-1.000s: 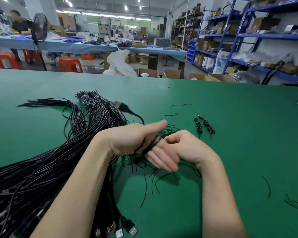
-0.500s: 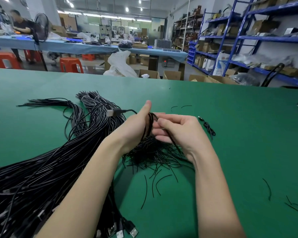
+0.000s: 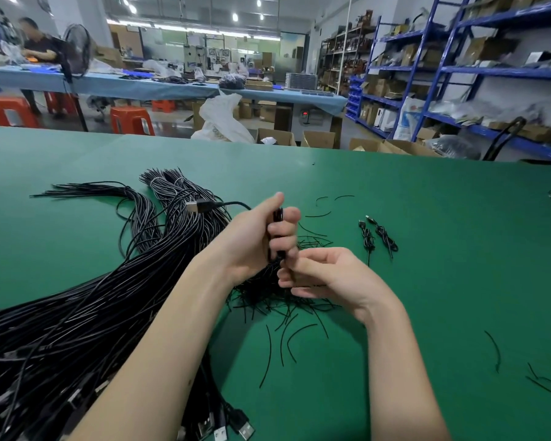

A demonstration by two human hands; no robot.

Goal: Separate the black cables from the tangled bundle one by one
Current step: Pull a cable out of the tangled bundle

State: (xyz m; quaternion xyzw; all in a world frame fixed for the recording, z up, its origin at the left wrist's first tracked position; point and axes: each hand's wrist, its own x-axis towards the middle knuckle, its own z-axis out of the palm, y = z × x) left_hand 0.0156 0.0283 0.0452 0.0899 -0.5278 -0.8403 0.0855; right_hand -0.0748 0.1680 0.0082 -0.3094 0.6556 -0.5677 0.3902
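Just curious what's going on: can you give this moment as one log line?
left hand: grips coiled black cable | right hand: fingers at its lower end | bundle: on green table

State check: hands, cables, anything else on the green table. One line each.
left hand: grip closed around a folded black cable, held upright
right hand: fingers curled at the cable's lower end
cable bundle: lying tangled at left on the green table
USB plug: raised above the bundle
two coiled cables: lying apart at right
cut ties: scattered under the hands
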